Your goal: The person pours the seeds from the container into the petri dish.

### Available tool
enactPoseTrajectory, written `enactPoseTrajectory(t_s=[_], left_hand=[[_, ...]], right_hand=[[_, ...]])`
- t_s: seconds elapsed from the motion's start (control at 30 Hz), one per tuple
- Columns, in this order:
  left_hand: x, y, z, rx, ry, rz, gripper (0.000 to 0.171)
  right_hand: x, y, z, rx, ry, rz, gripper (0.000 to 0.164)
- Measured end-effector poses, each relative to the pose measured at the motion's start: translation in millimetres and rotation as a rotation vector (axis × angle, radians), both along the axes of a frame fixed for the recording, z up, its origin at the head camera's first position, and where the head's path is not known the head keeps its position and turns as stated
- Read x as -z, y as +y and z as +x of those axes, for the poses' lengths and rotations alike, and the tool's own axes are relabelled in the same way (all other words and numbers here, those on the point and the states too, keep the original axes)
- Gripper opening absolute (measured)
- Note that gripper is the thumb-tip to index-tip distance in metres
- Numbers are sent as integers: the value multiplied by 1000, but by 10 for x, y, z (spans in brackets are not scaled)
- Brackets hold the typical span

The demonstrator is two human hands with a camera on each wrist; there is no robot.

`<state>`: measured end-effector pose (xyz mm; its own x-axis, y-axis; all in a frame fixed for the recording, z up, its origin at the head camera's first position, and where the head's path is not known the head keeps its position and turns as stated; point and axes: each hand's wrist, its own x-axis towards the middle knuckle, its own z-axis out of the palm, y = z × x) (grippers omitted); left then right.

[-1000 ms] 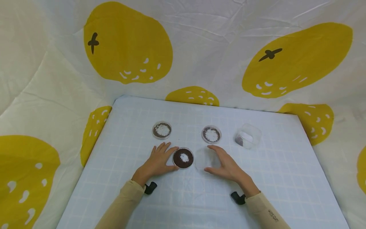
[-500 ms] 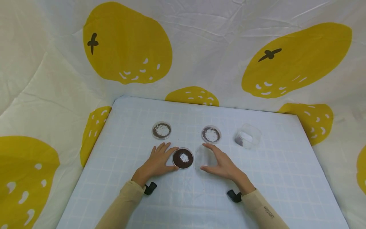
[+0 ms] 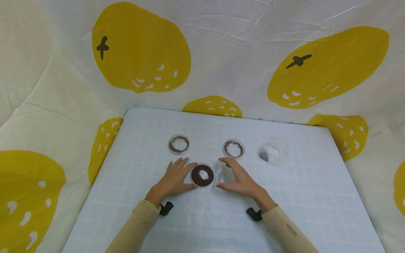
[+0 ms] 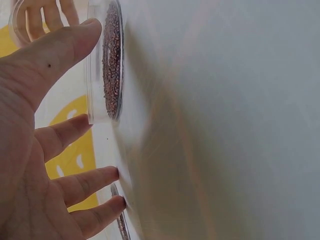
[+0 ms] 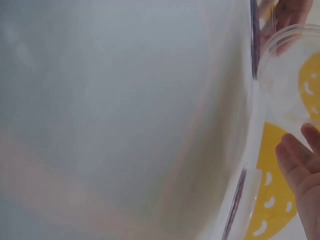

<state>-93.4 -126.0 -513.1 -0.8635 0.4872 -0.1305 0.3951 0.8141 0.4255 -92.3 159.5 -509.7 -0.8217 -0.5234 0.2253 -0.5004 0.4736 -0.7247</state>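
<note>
My left hand [image 3: 174, 179] holds a petri dish [image 3: 202, 175] of dark brown grains between thumb and index finger, its other fingers spread. A small patch of white bits lies in the middle of the grains. In the left wrist view the thumb and index finger touch the dish wall [image 4: 95, 100]. Just right of the dish, my right hand [image 3: 238, 179] grips a clear petri dish lid [image 3: 218, 174] between thumb and fingers. The lid stands steeply tilted, nearly edge-on in the head view. The right wrist view shows the round lid [image 5: 282, 75] above the fingers [image 5: 295, 160].
Two more petri dishes with brown grains and white bits stand behind, one at the left [image 3: 178, 144] and one at the right [image 3: 233, 148]. A clear plastic box [image 3: 274, 151] with something white and dark inside stands farther right. Patterned cloth [image 3: 221, 70] hangs behind the table.
The right hand has moved left toward the dish, and the lid in it has turned from flatter to nearly edge-on. The left hand and its dish have stayed put.
</note>
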Motion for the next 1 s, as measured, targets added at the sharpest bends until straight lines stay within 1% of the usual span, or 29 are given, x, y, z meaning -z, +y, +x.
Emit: enactPoseTrajectory(t_s=[0.07,0.13,0.23,0.3,0.4,0.53,0.67,0.77,0.9,1.0], left_hand=[[5,-1,-1,-1,2,1,82],[12,-1,-2,-1,2,3,82],[26,-4,-7,4,4,1,82],[32,-7,-10,7,11,1,82],[38,-15,-11,14,19,3,81],[47,-23,-12,19,26,5,81],[61,-23,-11,19,32,-3,81],[65,-21,-9,18,32,-12,81],[67,-19,-9,14,24,-18,82],[73,-17,-13,15,23,-28,82]], right_hand=[[-30,-44,-4,-18,8,-21,86],[-107,-98,3,-47,2,-65,85],[-246,-184,24,-84,-36,-137,83],[-329,-233,38,-99,-66,-163,83],[-388,-283,47,-104,-87,-156,82],[-412,-324,47,-118,-70,-121,81],[-369,-345,32,-136,-40,-117,82],[-275,-352,2,-141,-6,-128,85],[-111,-346,-50,-126,36,-72,88],[-38,-342,-77,-120,53,-24,87]])
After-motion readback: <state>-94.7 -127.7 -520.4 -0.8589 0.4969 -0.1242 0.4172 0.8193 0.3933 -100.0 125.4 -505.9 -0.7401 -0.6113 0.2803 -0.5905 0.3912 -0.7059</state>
